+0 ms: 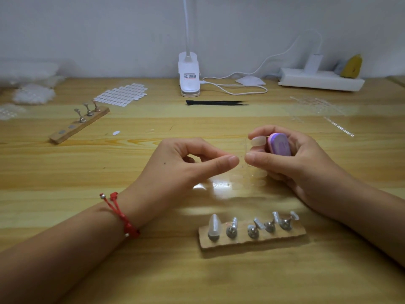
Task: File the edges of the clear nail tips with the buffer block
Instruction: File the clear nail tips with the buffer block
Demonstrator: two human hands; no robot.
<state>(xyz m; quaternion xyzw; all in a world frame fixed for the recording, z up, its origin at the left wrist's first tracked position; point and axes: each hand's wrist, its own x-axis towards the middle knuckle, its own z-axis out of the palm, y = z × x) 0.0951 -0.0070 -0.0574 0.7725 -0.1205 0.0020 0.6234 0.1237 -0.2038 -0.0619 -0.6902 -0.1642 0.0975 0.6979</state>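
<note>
My right hand [291, 163] is shut on a small purple and pink buffer block [279, 143], held up between thumb and fingers. My left hand [186, 163] rests just to its left, thumb and forefinger pinched together, and I see nothing in the pinch. The fingertips of the two hands almost touch. A clear strip of nail tips [246, 172] lies between and below the hands, partly hidden under my right fingers. Whether either hand touches it I cannot tell. In front stands a wooden holder [293, 234] with several metal stands, one carrying a clear nail tip [214, 226].
A second wooden holder [65, 134] with three stands sits at the far left. Beyond it lie a sheet of nail tips [121, 94], black tweezers [215, 102], a clip lamp [189, 75] with its cable, and a white power strip [321, 81]. More clear strips [322, 108] lie at the right.
</note>
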